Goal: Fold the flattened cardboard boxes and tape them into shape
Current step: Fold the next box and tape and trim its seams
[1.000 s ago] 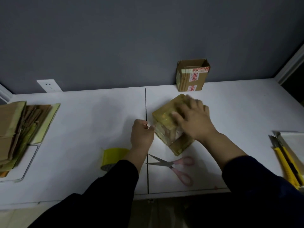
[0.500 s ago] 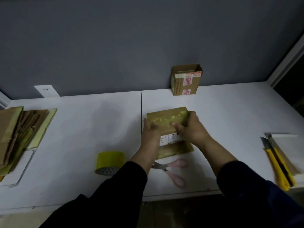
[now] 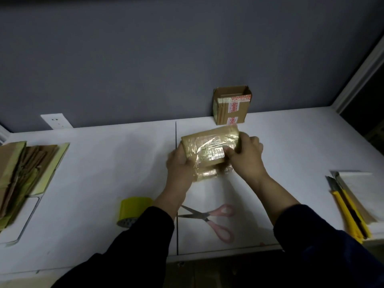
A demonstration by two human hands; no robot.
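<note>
A small taped cardboard box [image 3: 209, 145], shiny with clear tape, is held up over the middle of the white table [image 3: 104, 163]. My left hand [image 3: 179, 165] grips its left end from below. At the box's right end my right hand [image 3: 244, 154] holds on, thumb on the front face and fingers curled behind. A roll of yellow tape [image 3: 134, 210] lies near the table's front edge, left of my left forearm. Pink-handled scissors [image 3: 212, 218] rest between my forearms. A stack of flattened cardboard boxes [image 3: 22, 175] sits at the far left.
An open-topped cardboard box [image 3: 231, 104] stands against the grey wall at the back. Yellow utility knives [image 3: 347, 208] lie beside white sheets [image 3: 357, 183] at the right edge. A wall socket [image 3: 56, 120] is at the back left.
Both hands have taken the box at its ends and lifted and tilted it, so its taped face now turns toward me. One second ago the right hand was pressing flat on its top.
</note>
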